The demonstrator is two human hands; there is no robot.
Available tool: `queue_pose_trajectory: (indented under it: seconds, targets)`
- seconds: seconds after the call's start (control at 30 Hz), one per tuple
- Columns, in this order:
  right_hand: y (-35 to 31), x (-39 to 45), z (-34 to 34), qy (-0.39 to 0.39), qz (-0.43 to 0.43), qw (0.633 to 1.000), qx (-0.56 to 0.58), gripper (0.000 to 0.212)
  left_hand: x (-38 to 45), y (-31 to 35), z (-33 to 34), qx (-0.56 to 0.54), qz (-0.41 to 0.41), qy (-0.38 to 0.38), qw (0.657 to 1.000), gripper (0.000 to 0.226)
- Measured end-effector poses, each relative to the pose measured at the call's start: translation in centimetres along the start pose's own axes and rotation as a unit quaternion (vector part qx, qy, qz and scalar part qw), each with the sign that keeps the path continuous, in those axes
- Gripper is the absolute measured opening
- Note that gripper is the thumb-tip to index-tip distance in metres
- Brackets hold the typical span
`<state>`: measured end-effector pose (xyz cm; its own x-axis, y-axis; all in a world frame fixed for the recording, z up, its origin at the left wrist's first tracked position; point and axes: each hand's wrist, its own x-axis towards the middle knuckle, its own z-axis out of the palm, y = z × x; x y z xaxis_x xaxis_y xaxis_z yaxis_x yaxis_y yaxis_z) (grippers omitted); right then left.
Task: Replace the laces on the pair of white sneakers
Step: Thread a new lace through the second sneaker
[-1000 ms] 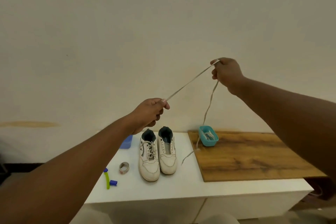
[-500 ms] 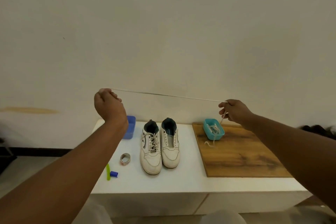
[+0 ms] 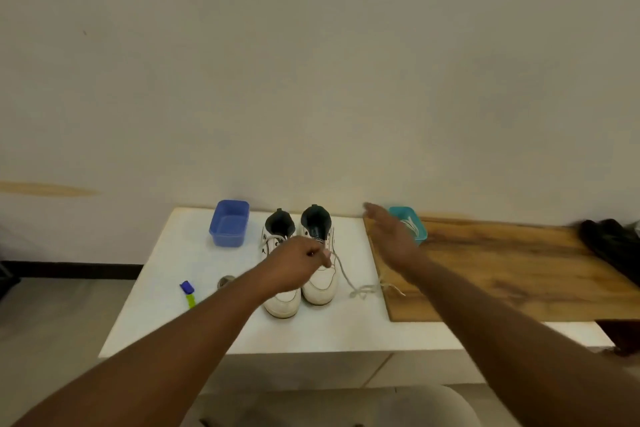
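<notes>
White sneakers (image 3: 317, 274): smooth, leather-like uppers with a slight sheen; lace (image 3: 346, 279) woven cloth, matt. Table (image 3: 166, 288) at centre: smooth matt white; board (image 3: 502, 270) at right: grained wood, dull finish. Blue tub (image 3: 229, 224) and teal tray (image 3: 417, 224): smooth plastic.

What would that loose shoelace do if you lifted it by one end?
The shoelace would probably hang limp: it already curves slackly from the left hand down to a crumpled heap on the white table. It looks thin and light, so it likely drags easily. Being so floppy, pushing it would probably just bunch it.
</notes>
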<state>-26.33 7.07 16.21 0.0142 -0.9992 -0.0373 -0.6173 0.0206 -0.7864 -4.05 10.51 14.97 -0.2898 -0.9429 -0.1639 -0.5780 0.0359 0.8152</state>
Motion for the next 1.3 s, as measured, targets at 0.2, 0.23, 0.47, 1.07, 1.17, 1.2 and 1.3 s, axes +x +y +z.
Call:
queue_pose_trajectory:
  seconds: [0.2,0.23,0.47,1.07,1.17,1.2,1.3]
  targets:
    - [3.5,-2.6,8.7,-0.187,-0.07,0.973,0.118,0.024,0.5,-5.2,4.0,-0.183,-0.149,-0.001,0.972,0.039]
    - [4.5,-2.4,9.8,-0.17,-0.065,0.975,0.125,0.023,0.7,-6.3,4.5,-0.207,-0.174,-0.008,0.963,0.038]
    - [8.9,-0.1,12.3,-0.163,-0.058,0.984,0.029,0.017,2.6,-10.1,6.8,-0.316,-0.208,0.019,0.925,0.039]
    - [7.9,2.0,13.2,-0.099,-0.059,0.991,0.072,0.017,6.6,-12.0,7.0,-0.185,-0.077,0.107,0.974,0.041]
    - [8.8,2.5,13.9,-0.024,-0.033,0.999,0.023,0.014,7.0,-13.3,6.7,-0.106,-0.05,0.118,0.986,0.039]
    - [9.3,2.8,14.2,0.006,-0.014,1.0,0.017,0.014,6.9,-13.5,6.7,-0.043,-0.03,0.13,0.99,0.034]
    - [10.8,3.8,14.7,0.083,0.048,0.995,0.039,0.013,6.2,-13.6,7.4,0.199,0.003,0.165,0.966,0.064]
